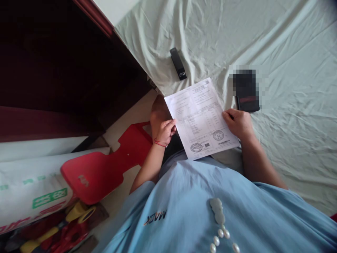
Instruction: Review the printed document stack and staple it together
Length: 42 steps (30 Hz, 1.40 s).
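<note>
A printed sheet of paper with text, a barcode and two oval stamps is held in front of my body, slightly tilted. My left hand, a red string round its wrist, pinches the sheet's left edge. On the opposite side, my right hand grips the right edge between thumb and curled fingers. Just beyond the paper lies a black stapler on the pale bed sheet. Near my right hand rests a dark flat object, partly pixelated, so its kind is unclear.
The wrinkled pale green bed sheet spreads ahead and to the right. At left are a red plastic chair, a white printed sack and yellow-and-red items on the floor. Dark furniture fills the upper left.
</note>
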### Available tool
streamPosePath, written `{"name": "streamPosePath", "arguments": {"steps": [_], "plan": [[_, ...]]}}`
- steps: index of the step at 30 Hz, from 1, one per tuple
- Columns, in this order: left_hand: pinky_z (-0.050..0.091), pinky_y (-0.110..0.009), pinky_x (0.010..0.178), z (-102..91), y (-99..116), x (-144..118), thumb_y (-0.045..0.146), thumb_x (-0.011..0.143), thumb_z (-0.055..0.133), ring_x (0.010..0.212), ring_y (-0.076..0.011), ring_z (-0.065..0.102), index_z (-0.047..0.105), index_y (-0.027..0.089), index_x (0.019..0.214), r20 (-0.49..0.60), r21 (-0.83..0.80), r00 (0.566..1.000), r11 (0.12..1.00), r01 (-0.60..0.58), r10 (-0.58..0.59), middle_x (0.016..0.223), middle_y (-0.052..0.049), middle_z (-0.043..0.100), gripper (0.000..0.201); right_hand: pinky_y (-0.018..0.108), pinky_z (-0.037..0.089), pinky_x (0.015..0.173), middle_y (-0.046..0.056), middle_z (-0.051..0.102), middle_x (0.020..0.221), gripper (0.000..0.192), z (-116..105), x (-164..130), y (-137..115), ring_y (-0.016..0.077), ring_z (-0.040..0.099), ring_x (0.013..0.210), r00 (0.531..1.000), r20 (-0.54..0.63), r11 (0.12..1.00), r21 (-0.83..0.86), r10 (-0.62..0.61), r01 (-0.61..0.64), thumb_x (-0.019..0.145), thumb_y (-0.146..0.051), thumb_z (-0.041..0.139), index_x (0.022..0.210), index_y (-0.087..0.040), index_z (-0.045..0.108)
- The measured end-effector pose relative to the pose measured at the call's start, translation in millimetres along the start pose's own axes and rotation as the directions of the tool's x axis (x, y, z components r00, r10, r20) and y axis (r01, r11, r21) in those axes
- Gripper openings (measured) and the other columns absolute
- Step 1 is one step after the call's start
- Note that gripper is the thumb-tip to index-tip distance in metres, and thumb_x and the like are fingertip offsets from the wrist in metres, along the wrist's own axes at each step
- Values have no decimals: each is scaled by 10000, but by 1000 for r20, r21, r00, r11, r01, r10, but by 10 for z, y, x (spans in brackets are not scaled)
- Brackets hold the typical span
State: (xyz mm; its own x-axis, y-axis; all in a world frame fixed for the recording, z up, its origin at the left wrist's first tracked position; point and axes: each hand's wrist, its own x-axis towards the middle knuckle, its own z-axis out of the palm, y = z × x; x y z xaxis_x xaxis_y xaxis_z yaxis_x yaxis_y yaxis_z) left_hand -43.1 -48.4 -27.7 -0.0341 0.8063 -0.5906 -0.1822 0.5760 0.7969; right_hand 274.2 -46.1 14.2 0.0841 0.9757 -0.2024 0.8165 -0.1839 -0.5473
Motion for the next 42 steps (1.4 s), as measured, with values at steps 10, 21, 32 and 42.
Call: {"name": "streamPosePath", "arguments": {"steps": [10,21,32,42], "plan": [[177,-158,371,3,-18,8,500,609,955,425,-25,342,571,184,656,-5,-1,1000,1000,-12,12,529,62,500,499,332,350,645,89,721,752,320,-3,3,-18,217,623,710,1000,3,999,-34,10,-10,971,-406,539,811,-204,729],[303,-144,413,-36,-102,36,501,750,871,467,-45,441,648,162,668,-96,232,968,951,-204,231,545,28,555,413,336,345,648,88,709,739,340,-2,-3,-18,214,599,684,1000,-6,1000,-30,9,-9,959,-429,525,831,-200,742],[345,-150,415,-87,-154,77,542,805,820,460,-49,443,650,170,681,-52,301,951,913,-276,305,560,21,568,428,340,322,636,80,687,726,382,-12,-2,-12,215,593,685,1000,14,1000,-18,4,-4,981,-469,492,778,-213,689],[303,-145,421,-38,-120,50,515,797,874,466,-40,423,646,166,681,-56,201,962,947,-252,268,558,32,545,432,337,321,615,71,673,693,380,-30,-12,-44,206,568,655,1000,11,1000,-21,6,-6,985,-465,514,755,-218,688]]}}
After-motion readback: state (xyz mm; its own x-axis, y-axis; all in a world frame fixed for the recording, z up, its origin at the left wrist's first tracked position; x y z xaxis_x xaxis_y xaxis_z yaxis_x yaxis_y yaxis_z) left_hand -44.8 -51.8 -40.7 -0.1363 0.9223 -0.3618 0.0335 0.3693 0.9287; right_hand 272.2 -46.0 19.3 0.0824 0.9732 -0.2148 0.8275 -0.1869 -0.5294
